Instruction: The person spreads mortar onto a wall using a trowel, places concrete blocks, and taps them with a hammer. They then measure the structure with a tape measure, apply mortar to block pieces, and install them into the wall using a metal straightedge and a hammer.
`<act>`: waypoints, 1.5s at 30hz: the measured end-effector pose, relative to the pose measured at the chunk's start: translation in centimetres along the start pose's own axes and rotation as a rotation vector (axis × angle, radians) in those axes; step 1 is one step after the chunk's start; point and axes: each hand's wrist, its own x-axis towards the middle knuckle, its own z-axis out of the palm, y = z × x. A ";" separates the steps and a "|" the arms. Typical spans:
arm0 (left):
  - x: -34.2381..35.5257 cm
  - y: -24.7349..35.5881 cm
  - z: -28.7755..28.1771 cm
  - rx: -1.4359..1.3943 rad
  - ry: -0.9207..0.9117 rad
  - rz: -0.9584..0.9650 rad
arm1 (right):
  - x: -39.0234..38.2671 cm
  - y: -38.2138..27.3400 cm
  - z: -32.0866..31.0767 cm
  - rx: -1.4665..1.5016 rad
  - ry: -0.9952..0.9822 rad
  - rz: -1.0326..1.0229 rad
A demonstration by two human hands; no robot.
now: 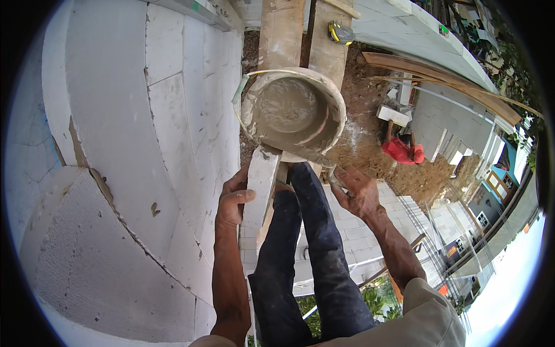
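Note:
My left hand (pixel 234 201) is wrapped around a narrow white aerated concrete block (pixel 260 184), thumb on its upper face. In my right hand (pixel 359 192) is the handle of a trowel (pixel 309 155). Its mortar-smeared blade spans the near side of the bucket (pixel 339 110), and its tip lies close to the far end of the block. Wet grey mortar (pixel 289 107) sits inside the bucket, whose rim is crusted. Whether the blade touches the block's end, I cannot tell.
A wall of white blocks (pixel 127 104) rises close on my left. The bucket stands on wooden planks (pixel 281 34), with a yellow-black tape measure (pixel 341 33) beyond it. Far below right, a person in red (pixel 402 149) handles a white block (pixel 393 114). Long boards (pixel 445 81) lean nearby.

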 end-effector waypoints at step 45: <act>-23.0 14.2 12.9 0.264 -0.214 -0.141 | 8.9 -16.2 -16.7 1.001 -0.954 0.419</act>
